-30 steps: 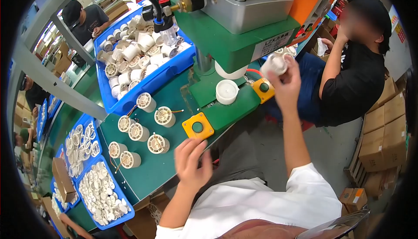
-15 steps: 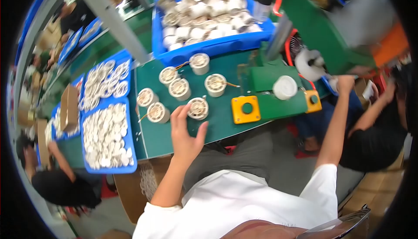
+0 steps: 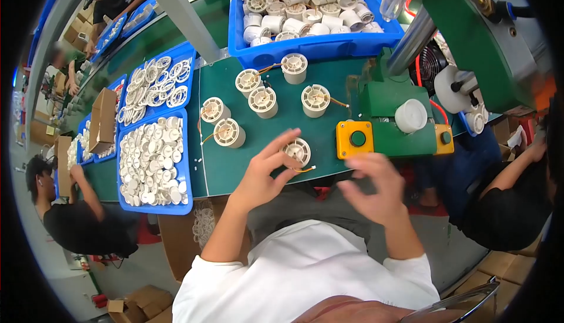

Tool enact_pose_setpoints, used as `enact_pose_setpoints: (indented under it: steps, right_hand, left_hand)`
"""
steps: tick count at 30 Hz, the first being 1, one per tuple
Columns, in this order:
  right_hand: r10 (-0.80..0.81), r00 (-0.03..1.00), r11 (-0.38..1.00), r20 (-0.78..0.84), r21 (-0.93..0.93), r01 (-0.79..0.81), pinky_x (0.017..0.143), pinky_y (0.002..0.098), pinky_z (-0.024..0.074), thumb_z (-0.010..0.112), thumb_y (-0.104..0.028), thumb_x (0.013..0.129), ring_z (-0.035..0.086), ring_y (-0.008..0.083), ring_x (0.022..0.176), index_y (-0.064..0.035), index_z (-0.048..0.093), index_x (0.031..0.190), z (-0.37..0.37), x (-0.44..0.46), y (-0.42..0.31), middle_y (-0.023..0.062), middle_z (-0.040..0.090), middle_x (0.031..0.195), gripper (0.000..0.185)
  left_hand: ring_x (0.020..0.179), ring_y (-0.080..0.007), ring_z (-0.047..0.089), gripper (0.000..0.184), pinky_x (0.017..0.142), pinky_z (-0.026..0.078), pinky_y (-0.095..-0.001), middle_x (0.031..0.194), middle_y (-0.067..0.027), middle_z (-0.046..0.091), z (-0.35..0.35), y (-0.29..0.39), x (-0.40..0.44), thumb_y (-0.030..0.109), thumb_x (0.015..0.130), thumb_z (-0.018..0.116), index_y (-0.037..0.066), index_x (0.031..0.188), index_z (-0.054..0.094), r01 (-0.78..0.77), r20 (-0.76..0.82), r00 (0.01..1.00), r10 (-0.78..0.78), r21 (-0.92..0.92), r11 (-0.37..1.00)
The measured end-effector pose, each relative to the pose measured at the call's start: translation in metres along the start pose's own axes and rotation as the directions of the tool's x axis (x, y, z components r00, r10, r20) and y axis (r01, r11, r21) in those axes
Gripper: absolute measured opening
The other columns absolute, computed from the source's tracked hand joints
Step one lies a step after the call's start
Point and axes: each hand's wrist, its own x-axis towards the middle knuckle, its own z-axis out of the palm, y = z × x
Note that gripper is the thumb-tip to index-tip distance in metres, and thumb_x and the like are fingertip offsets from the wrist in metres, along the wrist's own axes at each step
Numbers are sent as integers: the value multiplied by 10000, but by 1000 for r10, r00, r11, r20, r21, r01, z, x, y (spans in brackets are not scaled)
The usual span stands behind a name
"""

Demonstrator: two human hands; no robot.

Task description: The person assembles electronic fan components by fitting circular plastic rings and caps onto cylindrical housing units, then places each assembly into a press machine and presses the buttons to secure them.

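My left hand (image 3: 262, 173) is at a white plastic cylinder (image 3: 298, 151) near the table's front edge. Its fingers are apart and overlap the cylinder's left side; firm contact is not clear. A short wire with a small connector sticks out from that cylinder. In front of a yellow button box (image 3: 355, 140), my right hand (image 3: 378, 191) hovers with fingers spread, somewhat blurred, holding nothing visible. Several similar cylinders with slotted tops stand behind, among them one cylinder (image 3: 316, 100) with a wire to its right. On the green press base sits a white round cup (image 3: 410, 115).
A blue bin (image 3: 317, 47) full of white cylinders stands at the back. Blue trays hold white rings (image 3: 155, 91) and white discs (image 3: 154, 161) on the left. The press head (image 3: 470, 47) overhangs the right side. Other people sit left and right.
My right hand has come from the far right, by the press, to the front of the button box. My left hand has moved further over the near cylinder. The view has shifted.
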Motion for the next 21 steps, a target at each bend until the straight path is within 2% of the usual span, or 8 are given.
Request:
enact_pose_setpoints:
  steps: [2,7,10,14,17,18,20,21]
  right_hand:
    - [-105,987,993,122,63,98,942,395,531,779,19,782,619,303,1113,-46,640,1240,38,28,-5,142,632,1320,483]
    - [-96,902,989,421,-63,135,979,429,516,776,-11,762,569,339,1179,-64,636,1307,68,71,-2,117,592,1327,564]
    - [4,886,986,463,-148,73,872,412,541,834,-110,766,610,317,1075,-103,692,1236,73,76,2,106,610,1116,490]
    - [136,899,983,417,-170,-70,809,425,540,882,-210,761,635,341,940,-66,688,1144,95,72,-8,137,581,1050,453]
    - [176,895,966,409,-249,-76,818,438,533,872,-265,783,613,351,973,-45,649,1134,104,74,-20,141,554,1046,470]
    - [223,870,949,440,-303,-90,840,443,528,851,-292,810,588,353,1039,-36,620,1146,103,78,-23,139,537,1058,481]
    - [185,844,954,504,-297,-31,850,449,522,849,-339,812,583,359,1041,-31,603,1211,101,84,-27,147,550,1101,561]
    - [181,824,937,537,-349,21,855,448,520,850,-347,807,580,359,1045,-32,597,1236,97,90,-36,150,557,1126,589]
  left_hand:
    - [1254,-348,619,189,1024,506,-404,1402,-134,609,-3,0,1,-26,762,815,45,906,717,-165,-185,959,215,256,953]
    - [945,-290,668,224,818,541,-382,980,-92,734,7,-4,-28,-111,718,776,34,874,710,-118,-349,921,174,175,978]
    - [798,-206,698,173,706,548,-289,887,-135,722,22,-11,-48,-114,808,752,7,906,676,-34,-597,793,-119,-237,971]
    - [791,-168,707,131,706,553,-284,853,-141,716,11,-31,-51,-67,855,751,-2,934,668,101,-686,622,-378,-408,907]
    - [778,-241,720,139,712,563,-320,901,-154,719,-2,-10,-33,5,871,760,-5,973,666,428,-583,685,-437,-164,889]
    - [778,-241,720,139,712,563,-320,901,-154,719,-6,-10,-35,5,871,760,-5,973,666,427,-599,670,-438,-171,888]
    - [754,-160,672,214,653,522,-303,986,-107,721,-15,-7,-42,17,842,794,8,1025,683,318,-589,794,-152,189,929]
    - [781,-228,680,200,673,541,-335,1030,-116,714,-23,4,-46,23,844,786,18,1025,703,299,-617,773,-148,149,943]
